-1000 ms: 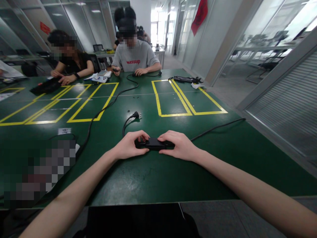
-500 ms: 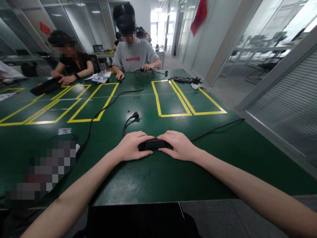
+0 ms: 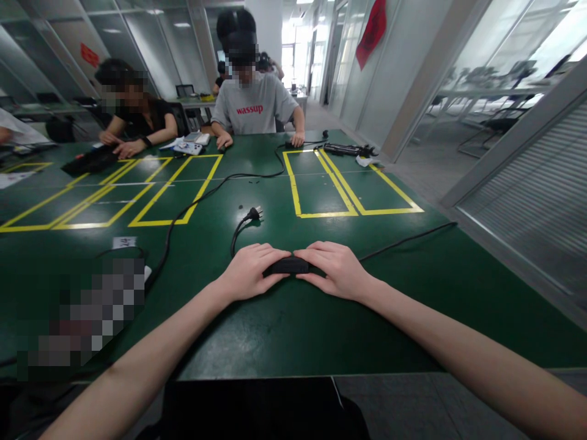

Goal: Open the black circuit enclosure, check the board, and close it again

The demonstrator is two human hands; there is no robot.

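A black power adapter lies on the green table in front of me. Around its left end my left hand is closed, thumb on the near side and fingers on the far side. My right hand grips the other end the same way, the two sets of fingertips almost meeting. Beyond my left hand a black cord ends in a plug with its prongs pointing right. A thin black cable runs from behind my right hand towards the table's right edge.
Yellow tape rectangles mark the table. A long black cable winds across it to a blurred-out object at left. Opposite, a person in a grey shirt handles another cord; a second person works beside a black item. A folded black tripod-like object lies far right.
My hands keep their grip on the adapter. The view has shifted slightly. Across the table, the grey-shirted person's hand has lowered a black item to the tabletop, and the long cable has moved right.
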